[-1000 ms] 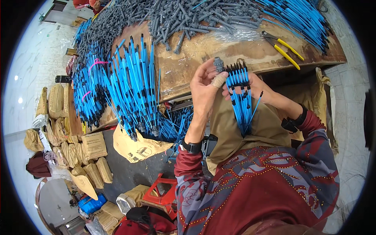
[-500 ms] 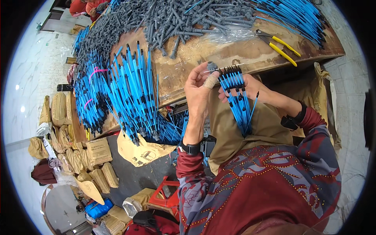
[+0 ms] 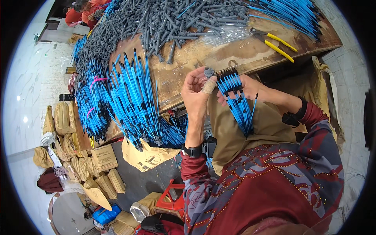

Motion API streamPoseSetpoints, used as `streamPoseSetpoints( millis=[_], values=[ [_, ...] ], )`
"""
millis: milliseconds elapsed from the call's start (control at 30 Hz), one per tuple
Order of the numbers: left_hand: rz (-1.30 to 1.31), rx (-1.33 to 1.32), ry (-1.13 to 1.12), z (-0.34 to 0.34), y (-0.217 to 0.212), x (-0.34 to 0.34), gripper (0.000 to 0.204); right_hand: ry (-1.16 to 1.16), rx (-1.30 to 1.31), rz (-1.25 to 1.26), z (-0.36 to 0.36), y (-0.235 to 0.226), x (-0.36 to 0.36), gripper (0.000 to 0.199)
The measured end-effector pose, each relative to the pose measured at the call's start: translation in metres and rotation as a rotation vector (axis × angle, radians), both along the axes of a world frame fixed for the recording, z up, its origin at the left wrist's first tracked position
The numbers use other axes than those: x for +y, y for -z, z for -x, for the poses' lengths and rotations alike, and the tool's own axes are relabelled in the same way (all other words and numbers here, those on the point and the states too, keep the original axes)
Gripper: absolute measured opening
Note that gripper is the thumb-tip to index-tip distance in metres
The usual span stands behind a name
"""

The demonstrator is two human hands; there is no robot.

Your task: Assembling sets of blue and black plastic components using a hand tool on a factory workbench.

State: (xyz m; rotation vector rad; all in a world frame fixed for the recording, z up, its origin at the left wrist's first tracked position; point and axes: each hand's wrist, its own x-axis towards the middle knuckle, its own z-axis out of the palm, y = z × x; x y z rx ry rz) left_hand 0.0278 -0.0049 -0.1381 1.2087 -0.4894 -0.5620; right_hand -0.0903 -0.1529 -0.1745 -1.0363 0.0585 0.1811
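My left hand [image 3: 197, 89], its thumb wrapped in beige tape, is closed on a small grey plastic fitting [image 3: 208, 71]. Its fingertips come close to the black tips of a fanned bunch of blue rods [image 3: 239, 106]. Black collars ring the rods partway down, and their lower ends converge over my brown-trousered lap [image 3: 225, 137]. Behind the upper part of that bunch, my right hand [image 3: 250, 88] grips it, with most of its fingers hidden. One separate blue rod [image 3: 254, 105] leans out to the right of the bunch.
A wooden table [image 3: 184, 72] carries a heap of grey plastic fittings [image 3: 152, 23], yellow-handled pliers [image 3: 276, 45] and blue rod bundles [image 3: 135, 98]. More rods [image 3: 290, 17] lie at the far right. Paper-wrapped packs [image 3: 62, 117] and a red stool [image 3: 172, 197] stand at left. Another person [image 3: 86, 15] sits far left.
The view has shifted slightly. The thin dark rod that ran across the black tips no longer shows clearly. Both hands keep their holds, and the grey fitting sits more openly above my left thumb.
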Motion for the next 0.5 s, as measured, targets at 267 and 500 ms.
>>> streamPoseSetpoints(
  millis=[267, 500],
  values=[
    [-0.035, 0.151, -0.041, 0.004, -0.006, 0.0, 0.039, 0.491, -0.128, 0.276, 0.024, -0.003, 0.025, 0.035],
    [-0.239, -0.262, -0.151, 0.025, -0.015, 0.003, 0.038, 0.536, -0.175, 0.536, 0.032, 0.003, 0.025, 0.032]
  ],
)
